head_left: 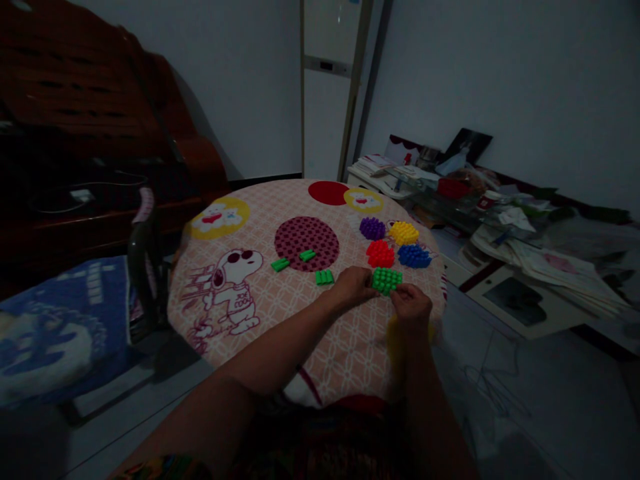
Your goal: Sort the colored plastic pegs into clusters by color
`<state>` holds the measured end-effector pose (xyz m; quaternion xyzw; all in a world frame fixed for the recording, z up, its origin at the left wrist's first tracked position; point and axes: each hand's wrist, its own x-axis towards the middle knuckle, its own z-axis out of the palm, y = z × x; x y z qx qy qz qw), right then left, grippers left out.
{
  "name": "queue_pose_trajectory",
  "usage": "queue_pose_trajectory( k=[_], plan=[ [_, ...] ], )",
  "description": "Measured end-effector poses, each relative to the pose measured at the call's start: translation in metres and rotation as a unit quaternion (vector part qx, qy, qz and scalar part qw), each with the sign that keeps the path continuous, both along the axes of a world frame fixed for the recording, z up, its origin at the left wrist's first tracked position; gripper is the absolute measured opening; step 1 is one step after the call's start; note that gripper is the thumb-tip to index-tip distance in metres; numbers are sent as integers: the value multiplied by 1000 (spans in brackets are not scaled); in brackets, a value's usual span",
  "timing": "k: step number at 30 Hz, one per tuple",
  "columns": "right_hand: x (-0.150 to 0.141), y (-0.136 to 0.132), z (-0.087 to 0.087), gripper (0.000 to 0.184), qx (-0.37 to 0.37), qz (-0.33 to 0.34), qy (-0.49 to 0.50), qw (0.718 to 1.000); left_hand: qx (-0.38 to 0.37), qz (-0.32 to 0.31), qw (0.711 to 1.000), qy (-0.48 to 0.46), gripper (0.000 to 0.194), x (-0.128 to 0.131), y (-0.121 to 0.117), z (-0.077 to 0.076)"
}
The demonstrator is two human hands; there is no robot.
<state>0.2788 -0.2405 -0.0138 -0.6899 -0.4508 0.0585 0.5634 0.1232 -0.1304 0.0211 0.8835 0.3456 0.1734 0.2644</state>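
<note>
On the round table, both hands are at a bright green studded toy-block cluster (387, 281). My left hand (354, 287) is closed at its left edge, the fingertips partly hidden. At the lower right corner, my right hand (413, 305) has its fingers pinched together against the cluster. Three small green block pieces lie to the left: a ridged one (324, 277), one on the dark red circle (307, 255) and one farther left (280, 265). Beyond the hands sit studded clusters in purple (373, 229), yellow (404, 233), red (381, 254) and blue (414, 256).
A patterned cloth (285, 320) covers the table. A chair with a blue cover (65, 327) stands at the left, before a wooden bench (90, 100). Along the right wall, a low cabinet (510, 287) carries papers and clutter. Cables (495, 387) lie on the floor.
</note>
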Motion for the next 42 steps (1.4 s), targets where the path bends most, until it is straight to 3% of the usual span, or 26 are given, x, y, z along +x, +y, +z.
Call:
queue_pose_trajectory(
  k=[20, 26, 28, 31, 34, 38, 42],
  plan=[
    [-2, -1, -1, 26, 2, -21, 0, 1000, 4, -2, 999, 44, 24, 1, -7, 9],
    [-1, -8, 6, 27, 13, -21, -6, 1000, 7, 7, 998, 58, 20, -17, 14, 22],
    [0, -9, 7, 26, 9, -27, -10, 1000, 24, 30, 998, 46, 17, -30, 28, 26],
    [2, -11, 7, 23, 4, -37, -19, 999, 77, 130, 988, 34, 23, -54, 50, 30],
    [5, -13, 5, 22, 3, -42, -8, 999, 113, 214, 966, 92, 29, -77, 65, 29],
    [6, -13, 5, 23, 7, -47, 0, 999, 76, 236, 953, 176, 32, -92, 73, 24],
    [2, -12, 8, 23, 6, -36, -6, 999, 73, 237, 953, 175, 34, -92, 75, 22]
  ],
)
